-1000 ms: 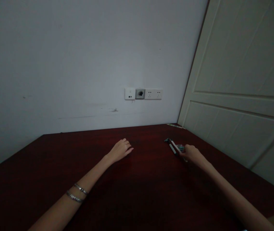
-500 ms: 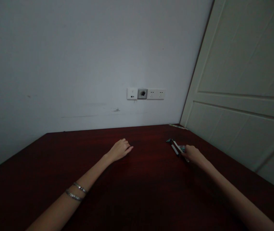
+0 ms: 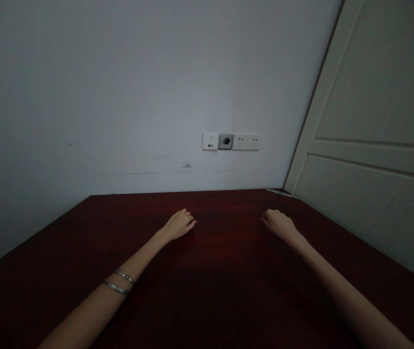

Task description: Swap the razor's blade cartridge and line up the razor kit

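Note:
My left hand [image 3: 180, 224] rests on the dark red table [image 3: 221, 271], fingers together and loosely curled under, with nothing visible in it. Two silver bracelets [image 3: 119, 282] circle that forearm. Across from it, my right hand [image 3: 278, 224] also lies on the tabletop, closed in a loose fist, its knuckles toward the wall. No object shows in or around it. The undersides of both hands are hidden, and a wide stretch of tabletop separates them.
A pale wall [image 3: 149, 97] borders the table's far edge, carrying a row of sockets [image 3: 246, 142] and a grey plate with a black plug [image 3: 226, 141]. A white panelled door [image 3: 367, 169] stands along the right side. A thin printed strip [image 3: 280, 193] lies in the far right corner.
The slim grey and white items that were in my right hand are out of sight. That hand now lies closed on the table, slightly further left. The view has shifted a little left.

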{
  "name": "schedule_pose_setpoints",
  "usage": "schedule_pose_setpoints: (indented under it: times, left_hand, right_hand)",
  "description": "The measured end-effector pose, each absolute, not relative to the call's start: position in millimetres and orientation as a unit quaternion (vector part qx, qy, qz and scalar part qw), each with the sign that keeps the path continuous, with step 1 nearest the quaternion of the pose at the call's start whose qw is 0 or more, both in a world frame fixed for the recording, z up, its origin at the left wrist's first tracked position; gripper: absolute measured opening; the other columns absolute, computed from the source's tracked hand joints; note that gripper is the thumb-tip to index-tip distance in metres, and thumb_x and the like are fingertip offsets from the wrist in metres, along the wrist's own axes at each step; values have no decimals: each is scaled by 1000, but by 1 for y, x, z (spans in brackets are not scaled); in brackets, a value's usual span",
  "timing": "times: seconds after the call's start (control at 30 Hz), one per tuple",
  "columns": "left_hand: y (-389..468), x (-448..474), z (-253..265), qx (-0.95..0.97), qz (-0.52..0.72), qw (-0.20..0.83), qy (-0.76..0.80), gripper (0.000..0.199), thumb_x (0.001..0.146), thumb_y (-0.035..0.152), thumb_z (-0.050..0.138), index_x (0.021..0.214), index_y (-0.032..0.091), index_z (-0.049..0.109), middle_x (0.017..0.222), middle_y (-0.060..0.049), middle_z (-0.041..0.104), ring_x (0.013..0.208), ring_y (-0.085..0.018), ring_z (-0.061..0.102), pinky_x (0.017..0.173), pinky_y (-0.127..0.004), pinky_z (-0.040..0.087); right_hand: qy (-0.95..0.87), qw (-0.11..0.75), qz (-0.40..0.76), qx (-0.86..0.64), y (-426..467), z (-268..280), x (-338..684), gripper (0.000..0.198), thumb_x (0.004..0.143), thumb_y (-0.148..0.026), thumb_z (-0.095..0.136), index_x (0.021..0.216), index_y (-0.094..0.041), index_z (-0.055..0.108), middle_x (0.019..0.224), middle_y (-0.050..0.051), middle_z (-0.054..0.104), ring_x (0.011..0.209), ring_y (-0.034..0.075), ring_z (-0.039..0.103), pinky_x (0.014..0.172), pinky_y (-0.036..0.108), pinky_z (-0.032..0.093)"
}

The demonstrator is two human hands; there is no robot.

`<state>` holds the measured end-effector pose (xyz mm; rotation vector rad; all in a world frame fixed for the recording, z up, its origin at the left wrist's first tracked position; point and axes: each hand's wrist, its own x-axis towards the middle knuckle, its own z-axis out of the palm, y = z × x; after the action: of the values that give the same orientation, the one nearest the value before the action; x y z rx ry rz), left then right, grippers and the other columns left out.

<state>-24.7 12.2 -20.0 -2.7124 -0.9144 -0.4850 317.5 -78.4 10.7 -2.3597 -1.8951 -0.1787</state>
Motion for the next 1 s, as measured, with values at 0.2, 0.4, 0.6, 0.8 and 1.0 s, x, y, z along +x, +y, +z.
schedule_pose_setpoints:
  times: [0.2, 0.4, 0.6, 0.8, 1.0]
  left_hand:
    - [12, -66, -24, -913, -149, 106, -364, 33, 89, 32, 37, 84, 13, 64, 86, -9, 64, 82, -18, 55, 82, -32, 41]
    - [15, -93, -40, -899, -164, 94, -395, 34, 88, 34, 40, 104, 12, 59, 108, -12, 61, 105, -21, 52, 92, -35, 39]
    - [18, -99, -50, -884, -152, 63, -437, 44, 89, 40, 35, 118, 10, 51, 126, -14, 51, 122, -23, 42, 102, -39, 32]
    - [22, -99, -51, -884, -144, 33, -444, 48, 87, 43, 38, 120, 11, 50, 129, -15, 49, 123, -24, 41, 102, -39, 31]
    - [24, -100, -54, -883, -146, 34, -445, 46, 87, 42, 38, 119, 12, 52, 129, -14, 49, 123, -24, 41, 102, -40, 32]
  right_hand:
    - [-721, 128, -54, -679, -48, -8, 269, 30, 86, -26, 39, 94, -18, 67, 97, 13, 64, 94, 25, 58, 73, 31, 44]
    - [-784, 208, -33, -583, -24, -45, 248, 38, 86, -28, 41, 112, -9, 60, 116, 17, 56, 110, 25, 48, 94, 34, 38]
    - [-780, 236, -8, -580, -12, -71, 245, 41, 87, -29, 40, 113, -4, 60, 119, 19, 55, 115, 25, 47, 99, 36, 35]
    - [-775, 244, 2, -583, -15, -71, 245, 41, 86, -28, 40, 112, -5, 61, 119, 19, 56, 115, 26, 49, 100, 38, 35]
    - [-772, 235, -1, -591, -18, -67, 242, 40, 85, -25, 40, 112, -5, 61, 121, 18, 56, 115, 25, 50, 100, 37, 35]
